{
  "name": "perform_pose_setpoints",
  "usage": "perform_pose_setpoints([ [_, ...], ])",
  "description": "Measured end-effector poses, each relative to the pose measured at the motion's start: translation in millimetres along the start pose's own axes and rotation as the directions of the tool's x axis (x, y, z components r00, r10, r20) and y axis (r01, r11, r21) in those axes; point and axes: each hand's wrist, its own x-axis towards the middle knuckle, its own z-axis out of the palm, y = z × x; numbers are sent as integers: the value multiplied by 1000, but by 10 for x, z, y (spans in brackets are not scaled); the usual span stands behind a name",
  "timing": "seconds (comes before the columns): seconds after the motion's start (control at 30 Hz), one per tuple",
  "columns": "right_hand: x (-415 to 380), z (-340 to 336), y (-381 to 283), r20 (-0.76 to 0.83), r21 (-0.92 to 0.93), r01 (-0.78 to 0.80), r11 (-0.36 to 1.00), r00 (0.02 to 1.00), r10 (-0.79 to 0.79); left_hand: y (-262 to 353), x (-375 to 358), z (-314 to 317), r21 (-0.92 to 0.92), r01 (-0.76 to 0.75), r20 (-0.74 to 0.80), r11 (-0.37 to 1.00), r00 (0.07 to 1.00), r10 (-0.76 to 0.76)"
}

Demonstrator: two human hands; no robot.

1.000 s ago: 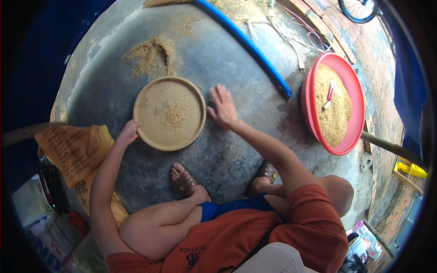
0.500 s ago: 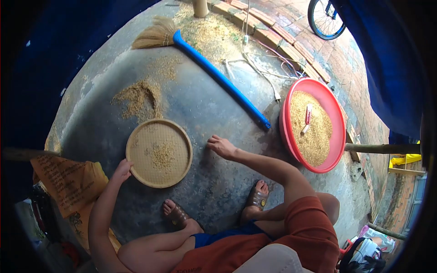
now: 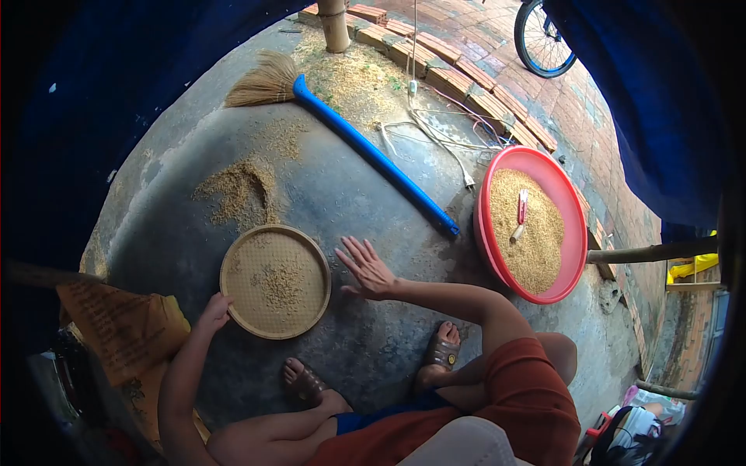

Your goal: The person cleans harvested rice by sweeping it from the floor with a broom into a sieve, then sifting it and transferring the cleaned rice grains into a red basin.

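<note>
My left hand (image 3: 217, 311) grips the left rim of a round woven tray (image 3: 242, 311), with a thin scatter of grain (image 3: 282, 287) on its mesh. To the right of the tray, my right hand (image 3: 368, 269) is held over the floor, fingers spread, touching neither tray nor basin. A heap of grain or husks (image 3: 241, 190) lies on the floor just beyond the tray. On the right, a red basin (image 3: 575, 225) is full of grain (image 3: 536, 252), and a small red-and-white item (image 3: 522, 206) lies on top.
A broom with a blue handle (image 3: 373, 155) lies diagonally across the floor (image 3: 350, 194). White cables with a plug (image 3: 468, 183) are near the basin. Bricks (image 3: 451, 81) line the far edge beside a bamboo post (image 3: 334, 27). An orange sack (image 3: 124, 330) is at left; sandaled feet (image 3: 441, 349) are below.
My right hand has opened from a loosely curled shape to spread fingers and moved slightly left. The whole scene sits a little lower in view, while my left hand still holds the tray.
</note>
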Motion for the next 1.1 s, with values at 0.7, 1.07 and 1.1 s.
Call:
perform_pose_setpoints([
  [0.7,103,498,320,97,-52,256,965,963,-251,23,3,22,-1,-16,-41,1000,999,16],
  [1.07,22,132,562,29,147,37,988,999,-41,49,37,27,96,-50,-71,994,996,57],
  [1.1,157,133,472,-143,160,12,987,990,11,100,-27,87,133,-48,-103,990,993,62],
])
